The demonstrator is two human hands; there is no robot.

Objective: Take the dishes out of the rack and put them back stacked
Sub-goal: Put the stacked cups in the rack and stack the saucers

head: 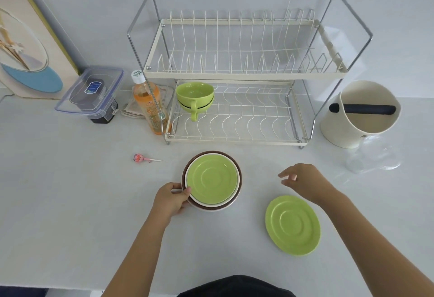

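A lone green saucer (292, 224) lies on the white counter (70, 191), nearest the viewer, just below the right hand (303, 180), whose fingers (287, 177) hover apart, holding nothing. The left hand (170, 199) pinches the rim of a stack (211, 180): green saucer on white plate on brown plate. Best to steady that stack and centre the loose saucer on top. Count: two green saucers, two larger plates, two nested green cups (195, 98) in the rack (234, 113)

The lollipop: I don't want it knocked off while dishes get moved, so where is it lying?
In the head view, the lollipop lies on the counter, left of the plate stack, in front of the orange bottle.
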